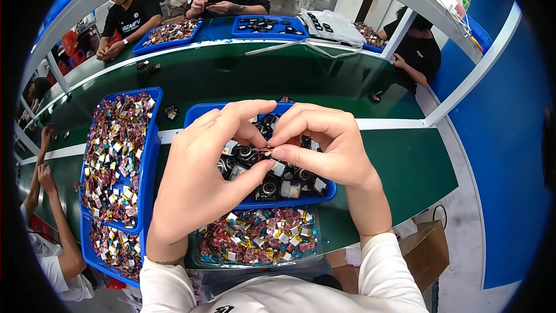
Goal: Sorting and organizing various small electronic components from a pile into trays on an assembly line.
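Over the blue tray (324, 197) of black parts, left hand (197, 185) and right hand (324, 145) pinch a tiny component (265, 151) with fingers closed, twelve o'clock from the clear tray (255, 262); best keep grip light and steady.

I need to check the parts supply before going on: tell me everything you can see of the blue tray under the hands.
The blue tray looks like shallow moulded plastic with rounded corners. It lies flat on the green bench, filled with small black round parts and pale squarish ones. The left hand and right hand cover its middle. Its near edge overlaps a clear tray of colourful pieces.
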Action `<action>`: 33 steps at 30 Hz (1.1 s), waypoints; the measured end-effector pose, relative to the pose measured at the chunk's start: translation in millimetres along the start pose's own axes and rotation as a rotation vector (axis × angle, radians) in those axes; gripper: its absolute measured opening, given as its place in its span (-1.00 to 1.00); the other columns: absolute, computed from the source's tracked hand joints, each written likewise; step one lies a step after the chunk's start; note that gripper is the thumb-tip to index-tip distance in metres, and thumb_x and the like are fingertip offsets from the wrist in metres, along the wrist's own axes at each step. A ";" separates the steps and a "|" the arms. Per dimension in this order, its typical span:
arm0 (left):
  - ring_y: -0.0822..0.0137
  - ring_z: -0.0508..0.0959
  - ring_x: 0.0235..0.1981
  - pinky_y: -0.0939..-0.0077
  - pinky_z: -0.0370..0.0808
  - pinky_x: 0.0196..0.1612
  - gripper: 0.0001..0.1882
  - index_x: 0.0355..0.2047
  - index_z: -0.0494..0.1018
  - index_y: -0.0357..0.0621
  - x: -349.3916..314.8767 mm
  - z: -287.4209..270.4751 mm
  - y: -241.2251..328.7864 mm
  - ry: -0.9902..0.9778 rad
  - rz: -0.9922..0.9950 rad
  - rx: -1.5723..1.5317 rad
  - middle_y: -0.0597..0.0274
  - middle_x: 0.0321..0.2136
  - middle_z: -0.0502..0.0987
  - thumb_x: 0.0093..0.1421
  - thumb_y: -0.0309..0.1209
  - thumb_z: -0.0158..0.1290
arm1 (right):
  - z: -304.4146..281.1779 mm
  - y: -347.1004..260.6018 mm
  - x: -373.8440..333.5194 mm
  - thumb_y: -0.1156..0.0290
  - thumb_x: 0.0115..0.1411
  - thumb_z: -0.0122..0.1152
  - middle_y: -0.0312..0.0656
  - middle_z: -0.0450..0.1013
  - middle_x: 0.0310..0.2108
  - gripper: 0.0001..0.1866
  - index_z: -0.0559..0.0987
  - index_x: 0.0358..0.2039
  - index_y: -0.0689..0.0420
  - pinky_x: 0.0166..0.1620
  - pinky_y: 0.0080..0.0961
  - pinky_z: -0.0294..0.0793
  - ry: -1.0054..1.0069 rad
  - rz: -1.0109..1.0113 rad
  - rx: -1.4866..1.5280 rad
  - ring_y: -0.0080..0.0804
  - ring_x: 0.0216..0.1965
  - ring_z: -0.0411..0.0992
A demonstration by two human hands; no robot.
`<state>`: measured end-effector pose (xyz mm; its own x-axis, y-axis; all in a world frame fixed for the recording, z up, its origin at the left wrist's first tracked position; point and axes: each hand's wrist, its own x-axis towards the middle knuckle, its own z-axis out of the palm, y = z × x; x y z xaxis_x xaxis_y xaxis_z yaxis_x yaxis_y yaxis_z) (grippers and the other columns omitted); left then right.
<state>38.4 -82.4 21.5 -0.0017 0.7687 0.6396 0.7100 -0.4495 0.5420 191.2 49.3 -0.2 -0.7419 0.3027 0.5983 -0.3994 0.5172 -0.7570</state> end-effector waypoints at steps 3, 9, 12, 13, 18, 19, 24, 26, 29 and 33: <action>0.38 0.59 -0.42 0.56 0.46 -0.24 -0.36 0.04 0.35 -0.18 1.7 10.0 -4.9 0.014 -0.070 0.024 0.19 -0.52 0.55 -0.14 -0.68 0.16 | -3.3 0.4 1.7 0.61 0.02 0.28 -0.26 0.49 -0.44 -0.91 0.61 -0.40 0.24 -0.43 -0.71 0.36 -0.010 -0.001 -0.036 -0.64 -0.46 0.40; 0.33 0.58 -0.45 0.49 0.48 -0.27 -0.27 0.13 0.26 -0.14 2.9 18.2 -7.7 0.037 -0.104 -0.013 0.21 -0.55 0.53 -0.13 -0.70 0.14 | -3.5 0.3 -3.8 0.51 0.03 0.29 -0.31 0.50 -0.46 -0.81 0.59 -0.28 0.19 -0.43 -0.73 0.32 0.068 0.142 -0.061 -0.67 -0.45 0.41; 0.30 0.58 -0.48 0.45 0.49 -0.29 -0.22 0.18 0.20 -0.13 2.4 20.0 -9.1 0.058 -0.074 0.003 0.21 -0.57 0.52 -0.12 -0.70 0.14 | -1.2 -2.5 -2.1 0.46 0.04 0.29 -0.34 0.50 -0.46 -0.73 0.55 -0.21 0.19 -0.42 -0.76 0.29 0.094 0.235 -0.035 -0.71 -0.45 0.40; 0.30 0.58 -0.48 0.44 0.49 -0.28 -0.19 0.20 0.18 -0.13 2.8 21.3 -9.7 0.077 -0.052 0.008 0.21 -0.58 0.52 -0.12 -0.70 0.14 | -1.4 -1.9 -2.3 0.46 0.05 0.29 -0.34 0.50 -0.45 -0.73 0.55 -0.21 0.20 -0.42 -0.76 0.29 0.104 0.255 -0.037 -0.72 -0.45 0.39; 0.32 0.59 -0.47 0.48 0.48 -0.26 -0.19 0.20 0.18 -0.13 2.5 21.5 -11.3 0.056 -0.115 0.067 0.20 -0.56 0.54 -0.12 -0.70 0.15 | 3.4 5.4 -2.2 0.54 0.08 0.21 -0.32 0.49 -0.45 -0.73 0.51 -0.16 0.20 -0.42 -0.70 0.32 0.122 0.222 0.018 -0.68 -0.46 0.38; 0.37 0.60 -0.45 0.53 0.47 -0.22 -0.18 0.20 0.19 -0.13 3.6 22.0 -10.9 0.038 -0.156 0.062 0.19 -0.54 0.56 -0.13 -0.71 0.15 | 3.4 5.5 -2.4 0.54 0.08 0.21 -0.32 0.49 -0.45 -0.73 0.51 -0.16 0.20 -0.42 -0.70 0.32 0.124 0.224 0.015 -0.68 -0.46 0.38; 0.43 0.57 -0.47 0.60 0.46 -0.25 -0.23 0.18 0.21 -0.17 6.9 22.1 -17.7 -0.071 -0.294 -0.072 0.19 -0.55 0.55 -0.11 -0.71 0.15 | 4.4 11.6 4.0 0.63 0.04 0.16 -0.22 0.45 -0.44 -0.73 0.49 -0.20 0.20 -0.42 -0.51 0.37 0.030 -0.473 -0.660 -0.34 -0.47 0.38; 0.47 0.56 -0.46 0.62 0.46 -0.26 -0.26 0.17 0.23 -0.19 6.6 17.2 -18.3 -0.103 -0.322 -0.143 0.21 -0.54 0.54 -0.09 -0.71 0.15 | 6.0 9.8 3.3 0.63 0.00 0.21 -0.20 0.45 -0.44 -0.69 0.48 -0.19 0.20 -0.40 -0.46 0.38 0.025 -0.478 -0.628 -0.27 -0.48 0.37; 0.55 0.51 -0.35 0.67 0.44 -0.23 -0.42 0.08 0.32 -0.29 10.0 13.1 -16.5 -0.054 -0.332 -0.337 0.30 -0.43 0.52 0.00 -0.70 0.14 | 1.8 9.0 -1.1 0.53 0.01 0.27 -0.21 0.47 -0.42 -0.68 0.48 -0.17 0.19 -0.39 -0.52 0.42 0.218 -0.239 -0.453 -0.39 -0.44 0.43; 0.52 0.50 -0.30 0.65 0.45 -0.15 -0.56 -0.04 0.39 -0.35 7.3 12.8 -21.1 0.087 -0.280 -0.529 0.26 -0.35 0.50 0.01 -0.71 0.13 | -2.7 1.1 -0.4 0.43 0.05 0.32 -0.19 0.53 -0.38 -0.78 0.59 -0.30 0.27 -0.36 -0.60 0.46 0.029 0.122 -0.227 -0.53 -0.40 0.48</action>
<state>32.4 -61.4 7.7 -0.2114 0.8604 0.4636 0.2280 -0.4178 0.8794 192.5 52.0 -0.5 -0.7604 0.3948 0.5157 -0.1746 0.6406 -0.7477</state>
